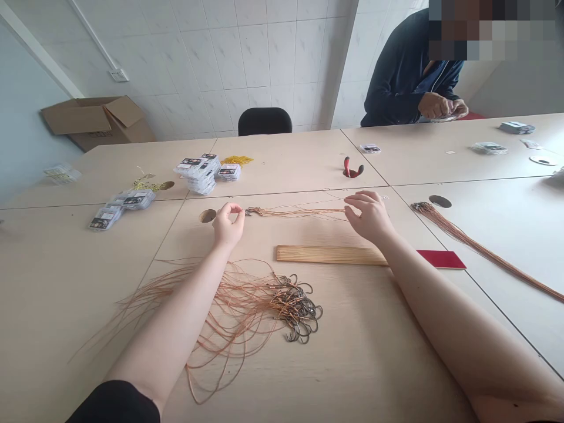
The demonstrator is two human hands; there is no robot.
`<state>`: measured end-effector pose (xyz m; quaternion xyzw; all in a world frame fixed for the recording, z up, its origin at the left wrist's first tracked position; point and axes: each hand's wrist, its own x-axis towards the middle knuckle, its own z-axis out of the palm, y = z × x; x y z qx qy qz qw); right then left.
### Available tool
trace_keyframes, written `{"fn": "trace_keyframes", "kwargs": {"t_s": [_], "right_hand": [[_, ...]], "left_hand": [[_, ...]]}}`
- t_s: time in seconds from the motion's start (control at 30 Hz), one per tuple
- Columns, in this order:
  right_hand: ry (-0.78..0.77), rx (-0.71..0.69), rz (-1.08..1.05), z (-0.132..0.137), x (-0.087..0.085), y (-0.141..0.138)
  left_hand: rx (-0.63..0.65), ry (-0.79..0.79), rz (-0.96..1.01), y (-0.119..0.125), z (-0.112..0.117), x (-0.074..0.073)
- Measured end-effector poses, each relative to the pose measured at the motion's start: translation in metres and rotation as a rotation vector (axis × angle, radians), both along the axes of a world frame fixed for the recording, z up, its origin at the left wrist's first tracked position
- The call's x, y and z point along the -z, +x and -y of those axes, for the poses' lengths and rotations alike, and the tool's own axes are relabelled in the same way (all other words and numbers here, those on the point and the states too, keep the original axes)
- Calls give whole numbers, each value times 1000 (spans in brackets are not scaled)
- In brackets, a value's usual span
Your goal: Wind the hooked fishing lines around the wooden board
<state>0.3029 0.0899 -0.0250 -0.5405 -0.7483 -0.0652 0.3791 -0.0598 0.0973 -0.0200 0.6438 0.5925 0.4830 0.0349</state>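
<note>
My left hand [229,225] is pinched closed at the hook end of a stretched bundle of orange-brown fishing lines [295,212], apparently on a fishing hook [249,212]. Across the other end of that bundle lies my right hand [368,216], its fingers stretched out and apart over the line ends. Nearer to me, a loose heap of dark fishing hooks [299,311] spreads on the table, with its tangled orange lines [238,323] running left beneath my left forearm. A flat wooden strip [328,254] lies below the stretched bundle, partly hidden by my right forearm.
A red booklet [440,259] and another hook-and-line bundle [467,235] lie at right. Stacked clear boxes [200,171] stand at back left. Red-handled pliers [352,169] poke from a table hole. Across the table, a person's hands [442,107] work on something small.
</note>
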Motion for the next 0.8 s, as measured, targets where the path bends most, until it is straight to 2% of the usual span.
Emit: {"fn": "trace_keyframes", "kwargs": {"t_s": [0.13,0.33,0.47,0.8], "right_hand": [[29,81,-46,-3,1,14],[49,162,-94,-4,11,20],[35,158,-86,-3,16,16],[-13,118,-76,2,18,18]], "left_hand": [[69,-47,-45,0,1,1],[57,-98,-116,1,2,0],[84,-87,-192,2,2,-2],[26,-168,-358,4,-1,4]]}}
